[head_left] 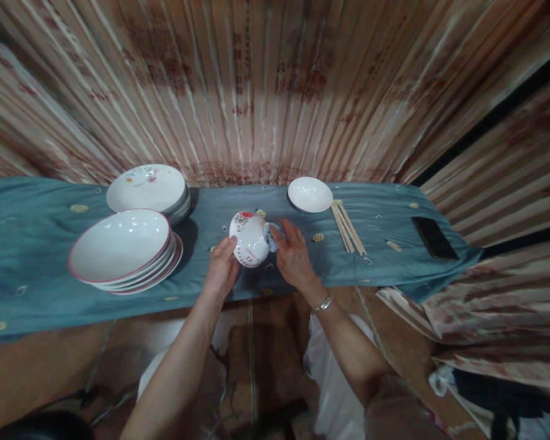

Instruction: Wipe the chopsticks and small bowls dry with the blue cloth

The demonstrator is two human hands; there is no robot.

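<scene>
A round white ceramic bowl with red floral print is held tipped sideways over the blue-green patterned tablecloth. Its rim side is gripped by the left hand, apparently for steadiness; the fingertips behind are hidden. A pale blue cloth is pinched in the right hand against the foot, seemingly exposed by the tilt. Red-rimmed white dishes are stacked leftward, presumably to save room.

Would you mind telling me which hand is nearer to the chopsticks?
Right. The right hand is to the left of the chopsticks, with a blue cloth at the patterned bowl; the left hand is farther left, on that bowl's opposite side.
</scene>
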